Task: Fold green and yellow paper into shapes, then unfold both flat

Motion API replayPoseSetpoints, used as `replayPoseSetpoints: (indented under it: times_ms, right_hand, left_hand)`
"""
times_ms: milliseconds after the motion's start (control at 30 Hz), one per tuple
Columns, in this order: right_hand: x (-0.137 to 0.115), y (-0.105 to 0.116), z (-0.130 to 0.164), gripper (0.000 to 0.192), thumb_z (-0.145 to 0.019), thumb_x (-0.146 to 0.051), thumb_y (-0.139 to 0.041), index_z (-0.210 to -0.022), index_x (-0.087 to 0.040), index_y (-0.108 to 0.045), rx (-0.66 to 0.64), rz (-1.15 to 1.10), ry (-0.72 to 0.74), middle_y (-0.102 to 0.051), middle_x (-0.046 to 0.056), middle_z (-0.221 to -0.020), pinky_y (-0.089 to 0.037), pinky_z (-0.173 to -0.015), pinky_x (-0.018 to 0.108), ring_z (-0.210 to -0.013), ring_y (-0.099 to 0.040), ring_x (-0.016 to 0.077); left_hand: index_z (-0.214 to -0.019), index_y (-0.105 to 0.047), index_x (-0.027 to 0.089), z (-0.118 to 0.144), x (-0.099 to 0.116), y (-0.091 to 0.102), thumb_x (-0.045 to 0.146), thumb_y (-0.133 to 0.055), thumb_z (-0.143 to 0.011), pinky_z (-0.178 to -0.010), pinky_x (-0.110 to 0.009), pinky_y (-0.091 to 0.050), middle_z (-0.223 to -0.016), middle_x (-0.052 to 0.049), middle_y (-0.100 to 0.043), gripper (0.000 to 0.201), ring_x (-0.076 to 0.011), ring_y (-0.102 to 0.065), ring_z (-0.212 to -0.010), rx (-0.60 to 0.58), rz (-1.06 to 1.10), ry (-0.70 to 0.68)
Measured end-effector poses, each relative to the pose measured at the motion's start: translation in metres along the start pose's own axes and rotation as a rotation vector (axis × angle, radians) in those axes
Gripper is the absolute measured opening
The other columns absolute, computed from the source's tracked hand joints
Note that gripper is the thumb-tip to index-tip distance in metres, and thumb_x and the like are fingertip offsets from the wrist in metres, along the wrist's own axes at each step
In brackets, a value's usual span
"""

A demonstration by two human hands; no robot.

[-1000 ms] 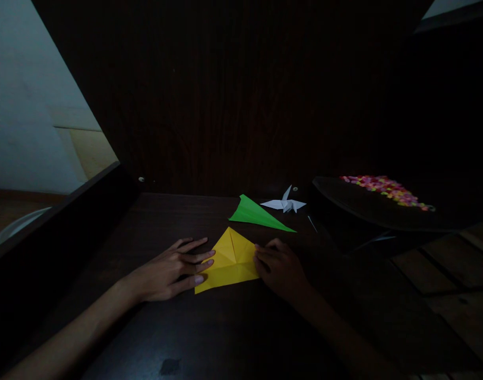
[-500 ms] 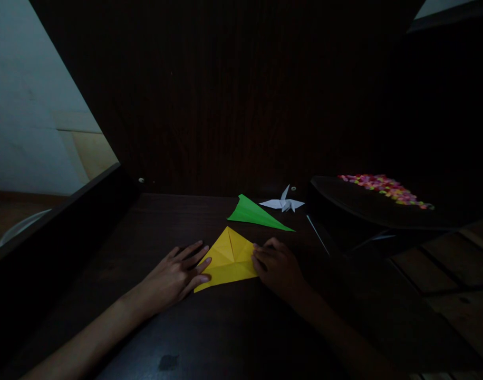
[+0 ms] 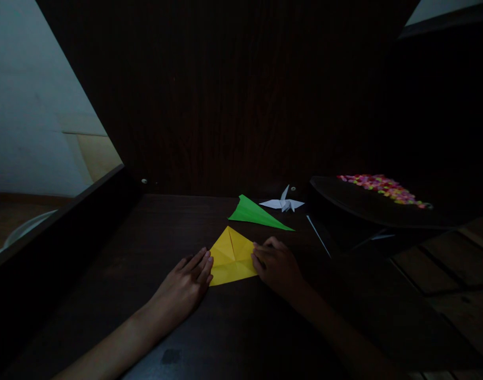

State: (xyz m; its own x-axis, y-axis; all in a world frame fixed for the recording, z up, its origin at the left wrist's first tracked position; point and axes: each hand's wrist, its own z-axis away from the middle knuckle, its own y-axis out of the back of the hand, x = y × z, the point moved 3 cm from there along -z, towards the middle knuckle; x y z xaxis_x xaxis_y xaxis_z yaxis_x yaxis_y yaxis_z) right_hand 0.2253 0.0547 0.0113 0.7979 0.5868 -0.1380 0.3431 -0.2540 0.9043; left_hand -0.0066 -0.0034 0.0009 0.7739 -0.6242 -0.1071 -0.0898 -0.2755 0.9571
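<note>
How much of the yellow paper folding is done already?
Some of it is done. The yellow paper already has creases and lies as a flat pointed shape on the dark table. The left hand presses its left edge and the right hand its right edge. A finished white paper crane and a folded green paper lie behind. The yellow one looks nothing like the crane yet.

Yellow paper [image 3: 231,258], green paper [image 3: 255,212], white crane [image 3: 283,202], dark brown table [image 3: 233,327].

Surface [image 3: 118,274] open left and near; green paper [image 3: 255,214], white crane [image 3: 283,203] behind, dark tray [image 3: 344,208] blocks right, back panel [image 3: 233,105] beyond.
</note>
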Motion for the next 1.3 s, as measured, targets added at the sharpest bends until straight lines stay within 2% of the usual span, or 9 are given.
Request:
replayPoseSetpoints:
  times_ms: [200, 433, 567, 633, 733, 800, 967, 1100, 1300]
  right_hand:
    - [-0.001, 0.0, 0.0, 0.014, -0.088, -0.016, -0.061, -0.079, -0.02, -0.072, -0.007, 0.02, 0.005, -0.073, 0.003, -0.08, -0.04, -0.07, 0.033, -0.082, -0.057, 0.0196]
    - [-0.001, 0.001, 0.0, 0.013, -0.087, -0.017, -0.062, -0.079, -0.019, -0.071, -0.006, 0.032, 0.02, -0.073, 0.003, -0.083, -0.04, -0.07, 0.034, -0.083, -0.058, 0.0201]
    - [-0.001, 0.001, 0.0, 0.015, -0.088, -0.016, -0.06, -0.077, -0.019, -0.07, 0.016, 0.033, 0.037, -0.073, 0.003, -0.08, -0.039, -0.069, 0.033, -0.081, -0.057, 0.0197]
    - [-0.002, 0.001, 0.0, 0.015, -0.087, -0.016, -0.061, -0.076, -0.019, -0.07, 0.024, 0.035, 0.039, -0.073, 0.003, -0.081, -0.038, -0.068, 0.033, -0.08, -0.056, 0.0199]
    - [-0.002, 0.0, 0.0, 0.015, -0.087, -0.016, -0.062, -0.073, -0.019, -0.068, 0.017, 0.035, 0.044, -0.073, 0.003, -0.083, -0.037, -0.068, 0.033, -0.08, -0.055, 0.0202]
    - [-0.003, 0.0, 0.0, 0.016, -0.087, -0.016, -0.062, -0.072, -0.019, -0.067, 0.021, 0.037, 0.04, -0.073, 0.003, -0.082, -0.037, -0.069, 0.033, -0.08, -0.055, 0.0201]
    - [-0.003, 0.001, 0.0, 0.014, -0.086, -0.015, -0.063, -0.073, -0.019, -0.067, 0.03, 0.043, 0.034, -0.072, 0.003, -0.08, -0.036, -0.069, 0.033, -0.08, -0.055, 0.0197]
    - [-0.003, 0.001, 0.0, 0.015, -0.086, -0.015, -0.062, -0.074, -0.019, -0.068, 0.036, 0.042, 0.037, -0.072, 0.002, -0.079, -0.036, -0.069, 0.033, -0.079, -0.055, 0.0195]
    - [-0.003, 0.0, 0.0, 0.013, -0.086, -0.015, -0.062, -0.075, -0.018, -0.07, 0.045, 0.032, 0.04, -0.074, 0.003, -0.084, -0.038, -0.07, 0.034, -0.08, -0.055, 0.0198]
  left_hand:
    - [-0.136, -0.052, 0.013, -0.001, 0.012, 0.005, 0.004, -0.038, -0.094, -0.099, -0.044, -0.051, -0.136, -0.018, -0.06, 0.045, -0.0303, -0.049, -0.133, -0.084, 0.085, 0.041]
    - [-0.131, -0.054, 0.009, -0.009, 0.023, 0.008, -0.002, -0.04, -0.085, -0.099, -0.039, -0.051, -0.135, -0.019, -0.06, 0.05, -0.0287, -0.059, -0.123, -0.133, 0.074, 0.072]
    - [-0.129, -0.055, -0.003, -0.011, 0.038, -0.002, -0.003, -0.039, -0.079, -0.1, -0.043, -0.05, -0.134, -0.028, -0.058, 0.053, -0.0346, -0.055, -0.127, -0.171, -0.058, 0.102]
    - [-0.129, -0.056, -0.005, -0.012, 0.046, -0.006, -0.002, -0.04, -0.079, -0.099, -0.045, -0.05, -0.133, -0.03, -0.058, 0.052, -0.0366, -0.055, -0.126, -0.181, -0.128, 0.155]
    - [-0.124, -0.06, -0.004, -0.017, 0.058, -0.008, 0.008, -0.044, -0.085, -0.096, -0.05, -0.05, -0.131, -0.03, -0.059, 0.044, -0.0404, -0.056, -0.123, -0.176, -0.168, 0.196]
    - [-0.122, -0.062, -0.003, -0.021, 0.063, -0.007, 0.023, -0.044, -0.094, -0.094, -0.052, -0.05, -0.126, -0.031, -0.062, 0.042, -0.0422, -0.057, -0.12, -0.135, -0.171, 0.238]
    - [-0.123, -0.06, -0.001, -0.022, 0.067, -0.011, 0.056, -0.039, -0.097, -0.099, -0.06, -0.042, -0.12, -0.031, -0.064, 0.066, -0.044, -0.057, -0.118, -0.013, -0.128, 0.308]
    - [-0.123, -0.061, -0.002, -0.019, 0.066, -0.015, 0.064, -0.032, -0.096, -0.095, -0.062, -0.044, -0.12, -0.033, -0.063, 0.077, -0.0455, -0.055, -0.118, 0.047, -0.086, 0.325]
    - [-0.117, -0.064, -0.003, -0.022, 0.065, -0.011, 0.069, -0.033, -0.093, -0.093, -0.056, -0.049, -0.122, -0.033, -0.062, 0.082, -0.0434, -0.057, -0.117, 0.016, -0.107, 0.315]
